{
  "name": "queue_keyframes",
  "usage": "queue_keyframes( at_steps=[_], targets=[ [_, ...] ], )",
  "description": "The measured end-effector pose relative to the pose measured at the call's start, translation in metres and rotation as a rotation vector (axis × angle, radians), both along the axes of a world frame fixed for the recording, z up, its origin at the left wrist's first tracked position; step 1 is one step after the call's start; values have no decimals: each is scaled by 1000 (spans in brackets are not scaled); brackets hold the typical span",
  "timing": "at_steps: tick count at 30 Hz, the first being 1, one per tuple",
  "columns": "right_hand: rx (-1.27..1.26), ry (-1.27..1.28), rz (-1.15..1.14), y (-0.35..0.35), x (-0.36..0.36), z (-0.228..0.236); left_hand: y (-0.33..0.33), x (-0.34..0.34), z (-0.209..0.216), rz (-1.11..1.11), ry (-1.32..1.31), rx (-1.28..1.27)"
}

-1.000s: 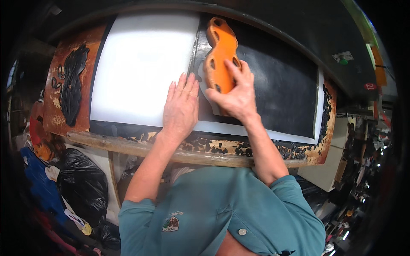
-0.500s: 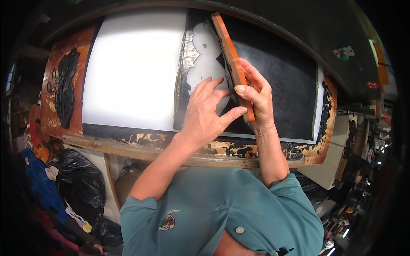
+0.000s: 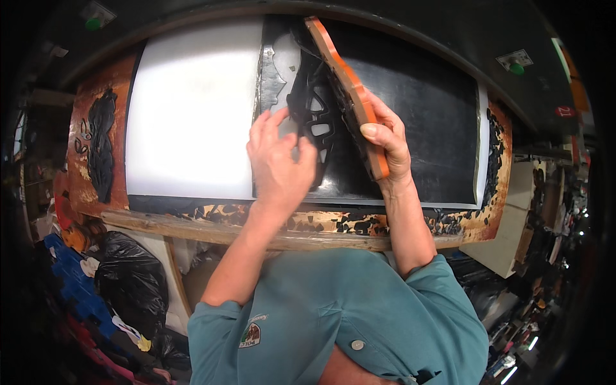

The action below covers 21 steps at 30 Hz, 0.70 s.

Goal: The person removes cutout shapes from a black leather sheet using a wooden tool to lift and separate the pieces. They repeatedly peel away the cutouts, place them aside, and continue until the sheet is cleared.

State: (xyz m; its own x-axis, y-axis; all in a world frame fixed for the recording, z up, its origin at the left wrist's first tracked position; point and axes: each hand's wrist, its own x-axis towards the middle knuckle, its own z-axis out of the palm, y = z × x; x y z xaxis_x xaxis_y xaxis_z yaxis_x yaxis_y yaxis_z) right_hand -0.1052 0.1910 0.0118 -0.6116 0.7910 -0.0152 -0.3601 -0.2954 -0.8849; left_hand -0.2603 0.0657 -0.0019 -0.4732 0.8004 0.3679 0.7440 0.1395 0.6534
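Observation:
A cutting die [image 3: 359,96] with an orange edge stands tilted on its side over a black sheet [image 3: 423,122]. My right hand [image 3: 390,138] grips its near end, thumb on the face toward me. Left of the die lies a black cut piece [image 3: 301,115] with several openings, partly hidden by my left hand [image 3: 279,163]. The left fingers are apart and slightly blurred, their tips at the piece's left edge; I see nothing held between them. Beyond those fingers, a pale cut-out gap [image 3: 285,61] shows in the black material.
A white sheet [image 3: 192,115] covers the left of the board. Black cut pieces [image 3: 101,147] are stacked at far left. Black scraps [image 3: 359,226] line the worn wooden front edge [image 3: 308,241]. A dark machine beam with green buttons [image 3: 516,67] spans the back.
The black cut piece now shows between the die and my left hand. My left hand has moved left. The die has shifted slightly, still in my right hand.

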Motion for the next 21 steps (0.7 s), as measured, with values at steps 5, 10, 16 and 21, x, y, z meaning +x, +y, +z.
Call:
queue_keyframes(
  at_steps=[5, 10, 16, 21],
  targets=[
    [-44, 73, -4, 4, 27, 3, -28, -11, -26, 19, 15, -44],
    [73, -32, -240, -8, 77, 5, -38, -4, -36, 29, -76, 59],
    [85, -9, -357, -11, 104, 10, 26, 1, 4, -298, 188, 19],
    [86, -8, -397, -17, 116, 9, 71, 83, -43, -590, 500, -76]
  ],
)
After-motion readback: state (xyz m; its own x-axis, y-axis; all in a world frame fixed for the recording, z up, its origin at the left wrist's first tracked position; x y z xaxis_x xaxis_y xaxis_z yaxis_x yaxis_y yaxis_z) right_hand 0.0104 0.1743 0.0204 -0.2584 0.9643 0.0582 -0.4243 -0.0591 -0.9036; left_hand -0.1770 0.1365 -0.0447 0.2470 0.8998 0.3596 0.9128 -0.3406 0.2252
